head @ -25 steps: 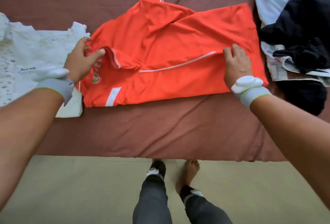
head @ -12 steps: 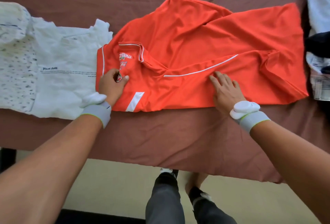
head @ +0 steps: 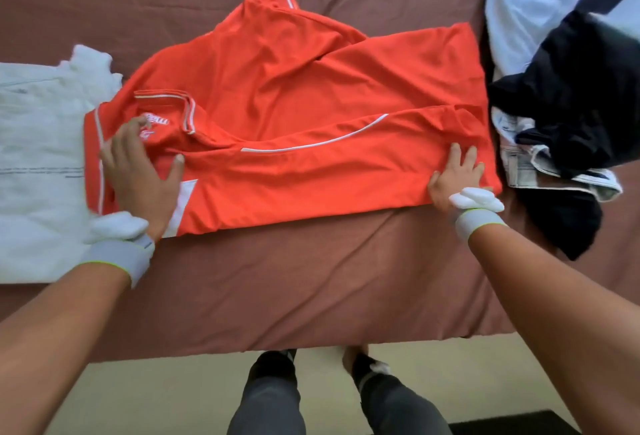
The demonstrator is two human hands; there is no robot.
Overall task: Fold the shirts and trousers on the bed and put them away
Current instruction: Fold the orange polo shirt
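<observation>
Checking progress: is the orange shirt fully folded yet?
Partly folded: orange shirt has only its near side turned over; both hands, left hand and right hand, press it flat.

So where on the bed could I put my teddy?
Bare bed runs along the near edge, below the orange shirt. More lies beyond its collar end. Crowded: white shirt at left, dark clothes pile at right.

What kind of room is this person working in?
Most likely a bedroom at home. A bed with a brownish-red sheet fills the view, with an orange shirt spread on it, a white shirt beside it and a pile of unfolded clothes at the side.
</observation>
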